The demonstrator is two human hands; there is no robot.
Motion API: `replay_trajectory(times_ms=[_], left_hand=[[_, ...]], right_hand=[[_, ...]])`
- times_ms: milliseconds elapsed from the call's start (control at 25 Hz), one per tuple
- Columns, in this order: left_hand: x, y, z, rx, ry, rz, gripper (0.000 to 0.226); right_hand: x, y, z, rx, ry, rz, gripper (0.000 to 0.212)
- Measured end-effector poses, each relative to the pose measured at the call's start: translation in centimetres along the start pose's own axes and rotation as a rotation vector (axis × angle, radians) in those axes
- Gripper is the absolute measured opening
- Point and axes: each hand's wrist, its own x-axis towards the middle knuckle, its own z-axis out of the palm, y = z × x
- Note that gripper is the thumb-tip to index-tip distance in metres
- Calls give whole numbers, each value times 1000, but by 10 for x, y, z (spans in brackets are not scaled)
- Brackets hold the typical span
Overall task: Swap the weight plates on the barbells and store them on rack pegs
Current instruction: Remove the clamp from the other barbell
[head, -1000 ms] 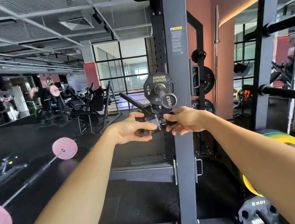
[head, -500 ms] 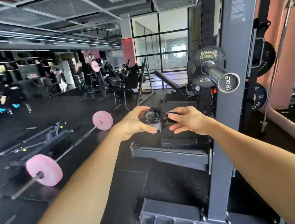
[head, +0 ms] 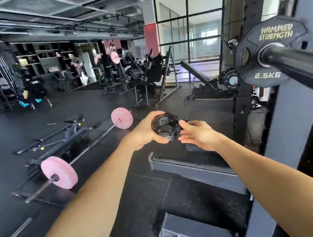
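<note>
- Left hand (head: pixel 143 133) grips a black collar (head: pixel 165 127), fingers curled round it; right hand (head: pixel 199 134) loose and spread, fingertips touching the collar's lever side.
- Collar is off any bar, held in the air between both hands.
- Right: black 2.5 kg plate (head: pixel 268 53) sits on a rack peg (head: pixel 303 65). That one looks stored.
- Floor, left: barbell (head: pixel 88 148) carries two pink plates (head: pixel 58 172), a collar visible on the near end.
- Judgement: early to mid task; the pink plates have yet to come off.
</note>
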Motion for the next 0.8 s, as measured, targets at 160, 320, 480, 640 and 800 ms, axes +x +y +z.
replay_trajectory(times_ms=[160,320,480,640,800], left_hand=[[46,-40,1,56,31,-34,90],[95,-81,10,127,12,-42,94],[147,-139,20,164,-40,-68,96],[195,-202,28,188,-115,-135,98],[239,-258,39,227,-205,-192,98]], right_hand=[[55,21,0,-66,52,56,31],[109,54,-8,44,193,130,28],[158,92,-19,136,321,192,28],[212,137,-30,165,422,338,27],[262,183,-44,108,517,486,26]])
